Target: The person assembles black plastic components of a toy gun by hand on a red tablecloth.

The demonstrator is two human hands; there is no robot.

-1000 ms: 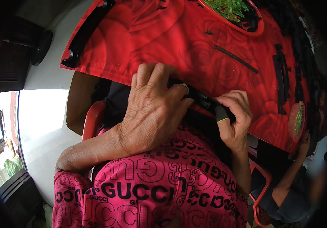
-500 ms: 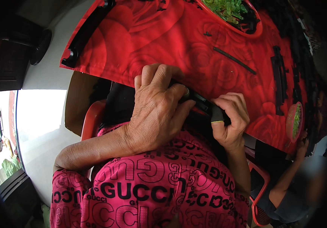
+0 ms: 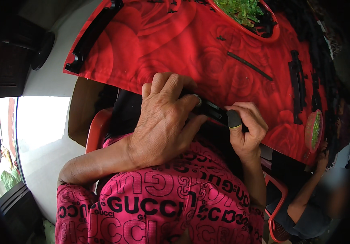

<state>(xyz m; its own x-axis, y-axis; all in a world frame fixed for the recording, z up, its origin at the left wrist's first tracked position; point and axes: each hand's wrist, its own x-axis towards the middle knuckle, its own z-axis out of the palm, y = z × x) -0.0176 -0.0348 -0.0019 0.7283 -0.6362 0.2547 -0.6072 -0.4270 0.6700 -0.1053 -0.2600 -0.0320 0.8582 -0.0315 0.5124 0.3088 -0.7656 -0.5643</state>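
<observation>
A long black plastic part (image 3: 212, 109) lies between my hands at the table's near edge, with a pale strip along its upper face. My left hand (image 3: 162, 114) is closed over its left end, thumb and forefinger by the strip; its other fingers curl over the table edge. At the other end my right hand (image 3: 248, 127) grips the part, fingers bent behind it. A black finger cover (image 3: 234, 118) with a yellow rim sits on the right thumb, which presses near the part's end. What lies under my left palm is hidden.
On the red rose-print cloth (image 3: 162, 44) lie a thin black rod (image 3: 249, 66), black rails (image 3: 296, 87) and a long black piece (image 3: 93, 38). A red basin (image 3: 273, 35) holds green translucent pieces. A small bowl (image 3: 309, 132) stands near another person's hand (image 3: 323, 158).
My right thumb has shifted on the black part, its covered tip now turned more upright. My left hand has moved slightly down and left, still holding on.
</observation>
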